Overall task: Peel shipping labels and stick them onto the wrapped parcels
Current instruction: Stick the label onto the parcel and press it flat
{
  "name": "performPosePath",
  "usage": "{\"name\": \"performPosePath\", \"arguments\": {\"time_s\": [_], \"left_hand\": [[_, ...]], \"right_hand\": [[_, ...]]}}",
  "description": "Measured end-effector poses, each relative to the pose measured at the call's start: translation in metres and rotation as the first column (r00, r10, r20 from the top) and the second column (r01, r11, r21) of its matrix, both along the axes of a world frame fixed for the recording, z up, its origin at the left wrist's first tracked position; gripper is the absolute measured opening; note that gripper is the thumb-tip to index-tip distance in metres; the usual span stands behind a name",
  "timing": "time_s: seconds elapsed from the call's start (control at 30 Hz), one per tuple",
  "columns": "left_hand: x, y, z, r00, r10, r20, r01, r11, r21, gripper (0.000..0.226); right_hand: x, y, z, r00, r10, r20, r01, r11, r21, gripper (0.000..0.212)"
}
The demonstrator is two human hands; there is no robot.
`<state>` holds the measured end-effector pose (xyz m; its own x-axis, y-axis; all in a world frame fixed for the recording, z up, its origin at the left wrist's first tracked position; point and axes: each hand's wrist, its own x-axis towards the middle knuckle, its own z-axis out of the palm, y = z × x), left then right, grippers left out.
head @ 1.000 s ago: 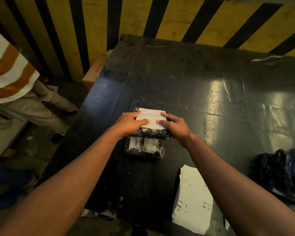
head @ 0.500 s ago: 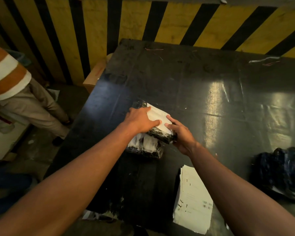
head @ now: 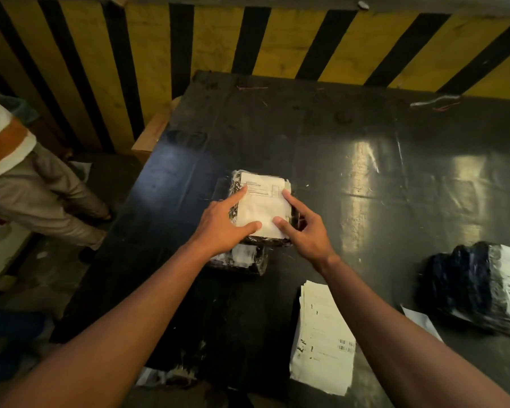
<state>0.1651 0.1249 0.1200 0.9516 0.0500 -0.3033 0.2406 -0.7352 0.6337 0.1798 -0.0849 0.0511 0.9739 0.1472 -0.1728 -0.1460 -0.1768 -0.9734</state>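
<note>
A plastic-wrapped parcel [head: 277, 242] lies in the middle of the black table [head: 321, 148], stacked on a second wrapped parcel [head: 242, 262]. A white shipping label [head: 264, 207] covers the top parcel's face. My left hand [head: 223, 226] presses the label's left edge with straight index finger and thumb. My right hand [head: 305, 228] presses its right edge with spread straight fingers. A stack of unpeeled labels [head: 324, 337] lies near the table's front edge, under my right forearm.
A dark wrapped bundle [head: 468, 285] with a white label sits at the right edge. A person in a striped shirt [head: 9, 148] stands left of the table. A yellow-and-black striped wall [head: 248, 39] rises behind. A wooden box [head: 152, 135] is at the table's left corner.
The top parcel was tilted up half a second ago and now lies flat with the label facing up. Both hands moved onto the label's side edges with fingers spread.
</note>
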Motion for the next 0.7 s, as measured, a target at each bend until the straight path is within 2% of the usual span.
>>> {"name": "performPosePath", "arguments": {"time_s": [0.07,0.17,0.33,0.7], "left_hand": [[-0.005,-0.008,-0.003,0.998,0.032,0.049,-0.027,0.995,-0.093,0.094],[-0.009,-0.031,-0.007,0.995,0.054,0.084,-0.039,0.984,-0.177,0.094],[-0.01,-0.089,-0.036,0.999,-0.02,0.036,0.028,0.973,-0.23,0.095],[-0.003,-0.266,-0.122,0.937,-0.289,-0.197,0.24,0.941,-0.239,0.096]], "right_hand": [[0.002,-0.011,0.007,0.998,0.024,0.066,-0.014,0.988,-0.152,0.065],[0.002,-0.035,0.015,0.993,0.02,0.113,0.01,0.964,-0.264,0.065],[-0.012,-0.096,-0.006,0.995,0.033,0.094,0.017,0.873,-0.487,0.069],[-0.051,-0.247,-0.077,0.961,-0.255,-0.11,0.152,0.813,-0.562,0.071]]}}
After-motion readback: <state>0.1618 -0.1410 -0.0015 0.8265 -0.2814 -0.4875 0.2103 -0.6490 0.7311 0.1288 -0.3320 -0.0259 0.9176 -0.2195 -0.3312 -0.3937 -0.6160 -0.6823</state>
